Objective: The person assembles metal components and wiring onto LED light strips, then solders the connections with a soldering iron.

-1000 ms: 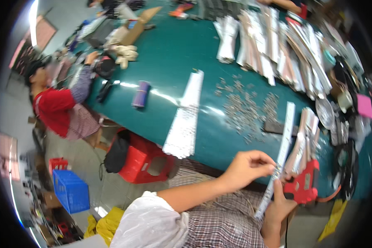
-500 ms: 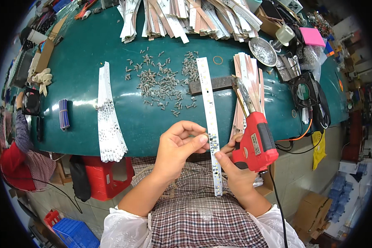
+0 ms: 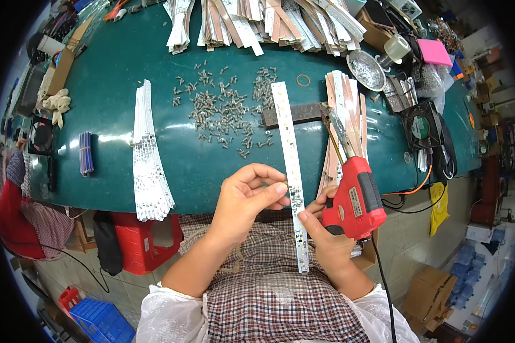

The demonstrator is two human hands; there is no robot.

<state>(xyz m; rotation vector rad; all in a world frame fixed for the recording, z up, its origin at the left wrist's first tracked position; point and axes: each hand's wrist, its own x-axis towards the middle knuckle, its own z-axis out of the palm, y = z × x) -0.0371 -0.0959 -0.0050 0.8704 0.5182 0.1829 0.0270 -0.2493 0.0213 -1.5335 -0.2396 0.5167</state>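
Note:
A long white strip board (image 3: 290,160) with small components lies from the green table (image 3: 126,68) toward my lap. My left hand (image 3: 247,197) pinches its near part between thumb and fingers. My right hand (image 3: 326,240) grips a red soldering gun (image 3: 353,197) whose tip points away over the table, and its fingers also touch the strip's right edge. Many small grey metal parts (image 3: 226,108) lie scattered on the table beyond the strip.
A stack of white strips (image 3: 149,154) lies at left. Piles of copper-backed strips (image 3: 343,114) and more strips (image 3: 257,23) sit right and far. A metal bowl (image 3: 366,63), a fan (image 3: 420,126), a blue bundle (image 3: 86,153), and a seated person (image 3: 17,206) at left.
The view has swung from the left side of the table to straight over it. My hands hold the strip and soldering gun as before, with the strip now lying centred in front of me.

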